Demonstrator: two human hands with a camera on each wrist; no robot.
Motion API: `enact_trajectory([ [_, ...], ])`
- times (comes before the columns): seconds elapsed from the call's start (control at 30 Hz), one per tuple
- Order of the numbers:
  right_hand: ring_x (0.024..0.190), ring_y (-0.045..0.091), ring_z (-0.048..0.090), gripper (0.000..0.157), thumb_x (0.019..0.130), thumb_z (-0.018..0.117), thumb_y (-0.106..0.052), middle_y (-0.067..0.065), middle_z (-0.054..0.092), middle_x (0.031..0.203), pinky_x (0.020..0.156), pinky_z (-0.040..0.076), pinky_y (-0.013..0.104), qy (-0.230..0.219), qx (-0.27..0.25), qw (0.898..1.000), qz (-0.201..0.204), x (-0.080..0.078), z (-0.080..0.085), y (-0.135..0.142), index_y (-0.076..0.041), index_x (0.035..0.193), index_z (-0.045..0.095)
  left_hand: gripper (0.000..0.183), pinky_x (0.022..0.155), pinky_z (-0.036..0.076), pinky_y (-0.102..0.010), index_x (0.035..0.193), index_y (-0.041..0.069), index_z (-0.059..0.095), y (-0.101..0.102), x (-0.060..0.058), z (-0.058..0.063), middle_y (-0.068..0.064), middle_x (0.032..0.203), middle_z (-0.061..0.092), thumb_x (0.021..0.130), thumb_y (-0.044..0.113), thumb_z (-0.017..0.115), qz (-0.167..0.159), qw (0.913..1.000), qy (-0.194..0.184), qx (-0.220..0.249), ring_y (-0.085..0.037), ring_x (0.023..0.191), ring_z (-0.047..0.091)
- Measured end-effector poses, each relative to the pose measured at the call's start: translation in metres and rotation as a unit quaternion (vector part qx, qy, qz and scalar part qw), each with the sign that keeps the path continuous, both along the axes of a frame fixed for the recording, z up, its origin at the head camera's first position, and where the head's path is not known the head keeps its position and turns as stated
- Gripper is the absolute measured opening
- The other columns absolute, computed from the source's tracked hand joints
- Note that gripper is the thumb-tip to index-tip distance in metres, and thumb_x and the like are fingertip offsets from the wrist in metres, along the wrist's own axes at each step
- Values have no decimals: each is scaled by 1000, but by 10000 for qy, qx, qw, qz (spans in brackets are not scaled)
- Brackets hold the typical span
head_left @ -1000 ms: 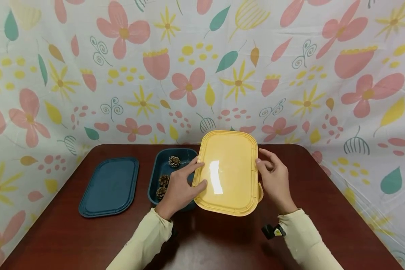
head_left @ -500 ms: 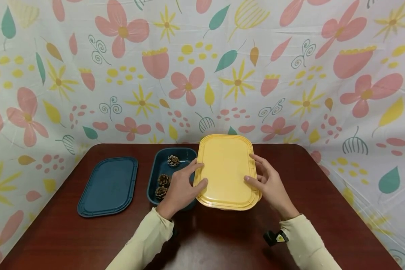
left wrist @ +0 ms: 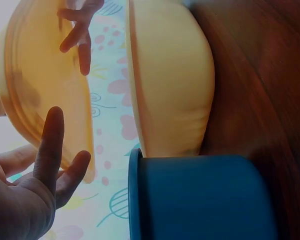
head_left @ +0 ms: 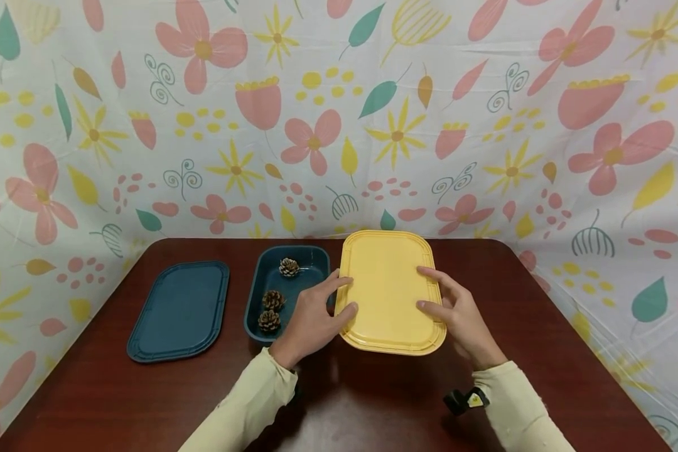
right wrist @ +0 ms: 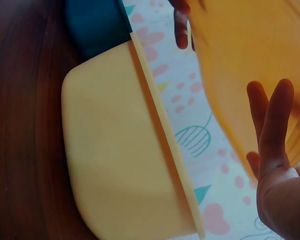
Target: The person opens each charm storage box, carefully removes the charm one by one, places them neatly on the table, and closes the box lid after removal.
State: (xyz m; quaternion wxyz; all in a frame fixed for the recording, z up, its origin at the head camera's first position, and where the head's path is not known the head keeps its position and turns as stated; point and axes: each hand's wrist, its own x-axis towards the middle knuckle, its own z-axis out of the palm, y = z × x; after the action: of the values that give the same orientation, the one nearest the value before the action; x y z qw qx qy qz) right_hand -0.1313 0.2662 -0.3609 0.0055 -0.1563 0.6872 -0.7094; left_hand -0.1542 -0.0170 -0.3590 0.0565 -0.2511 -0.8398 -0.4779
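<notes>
A yellow lid (head_left: 392, 289) is held up over a yellow box, which it hides in the head view. My left hand (head_left: 314, 314) grips the lid's left edge, thumb on top and fingers underneath. On the opposite edge my right hand (head_left: 466, 317) grips it the same way. Both wrist views show a gap between the lid and the rim of the yellow box (right wrist: 120, 140), which stands on the table. Close by on the left, a dark blue box (head_left: 316, 276) without its lid contains pine cones (head_left: 273, 300), partly behind my left hand.
A dark blue lid (head_left: 177, 311) lies flat at the left of the brown table (head_left: 107, 402). The two boxes stand side by side, as the left wrist view shows with the blue box (left wrist: 205, 200). A flowered cloth (head_left: 339, 125) hangs behind the table's far edge.
The yellow lid has come down from a raised tilt to a flatter pose, then shifted slightly right. My right hand has moved onto its right edge, and the left hand has gone along rightward.
</notes>
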Motion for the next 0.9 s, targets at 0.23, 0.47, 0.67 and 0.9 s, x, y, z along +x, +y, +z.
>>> enact_trajectory([
  [0.23,98,17,75,63,101,54,1,2,40,148,73,63,36,-12,-268,9996,114,0,-2,12,-4,157,27,45,96,58,-41,141,15,58,1,0,1,-9,159,43,99,28,64,-178,9998,17,-25,-26,136,56],
  [0.47,97,18,75,63,102,49,3,1,33,156,72,63,34,99,-436,9989,165,-5,-5,35,-4,159,24,43,80,58,-24,142,19,59,-12,0,5,-2,158,45,100,28,64,-79,9998,-91,158,-20,119,63],
  [0.67,93,18,76,64,100,48,8,1,49,142,69,63,33,319,-675,9972,0,-23,-1,70,-5,158,26,41,84,59,-32,141,27,58,-34,-6,4,3,155,49,100,27,63,232,9989,-271,288,-19,121,64],
  [0.9,88,13,75,67,99,48,9,-3,55,139,65,62,27,251,-684,9969,-285,-45,3,122,-12,160,28,40,82,57,-34,140,30,57,-59,-6,4,-3,135,65,100,27,62,551,9974,-437,158,-19,104,69],
])
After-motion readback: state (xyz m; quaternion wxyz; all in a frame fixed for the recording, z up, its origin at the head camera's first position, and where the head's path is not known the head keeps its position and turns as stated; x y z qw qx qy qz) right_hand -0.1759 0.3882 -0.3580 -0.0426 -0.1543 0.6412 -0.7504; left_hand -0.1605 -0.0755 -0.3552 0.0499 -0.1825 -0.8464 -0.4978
